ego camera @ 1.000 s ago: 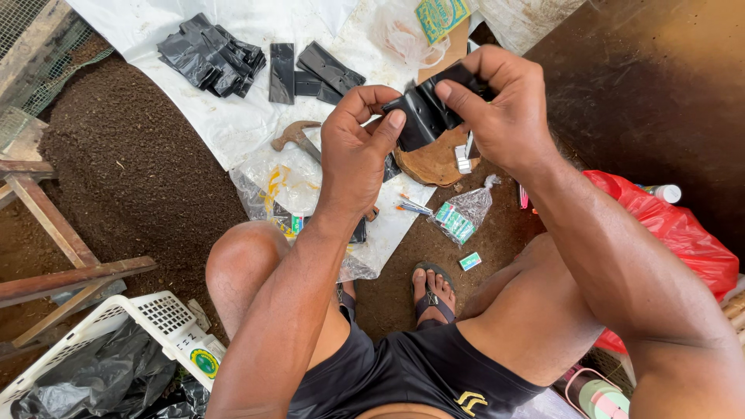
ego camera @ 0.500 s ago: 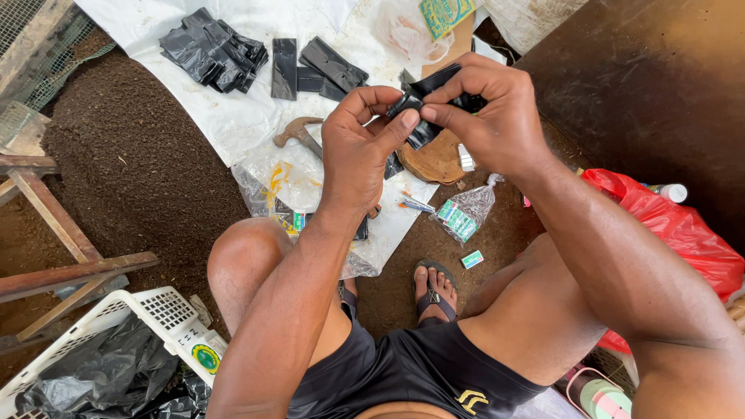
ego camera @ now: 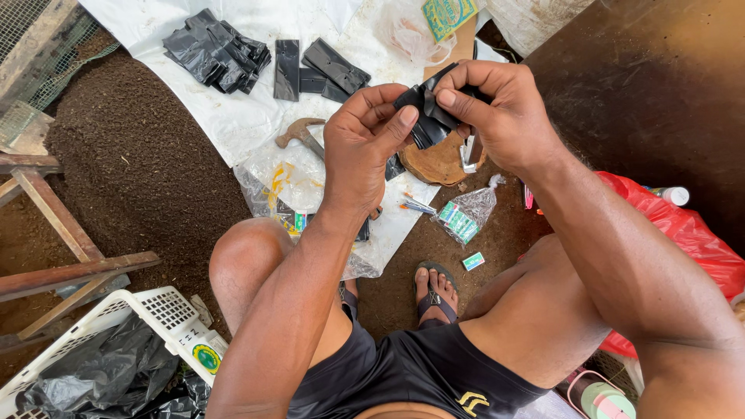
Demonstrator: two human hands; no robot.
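Both pinching one black bag (ego camera: 425, 116), left hand (ego camera: 363, 151) and right hand (ego camera: 500, 109); bag half hidden, bare dirt (ego camera: 140, 171) far left.

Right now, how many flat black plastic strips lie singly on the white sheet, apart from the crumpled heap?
3, perhaps more hidden: one upright strip right of the heap, one slanted strip further right, and one short strip between them.

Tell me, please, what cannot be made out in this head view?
- Black piece: mostly covered by the right hand and left hand, so its full shape is hidden.
- Hammer: handle hidden behind the left hand.
- White basket: cut off by the bottom-left edge.
- Red bag: partly behind the right arm.
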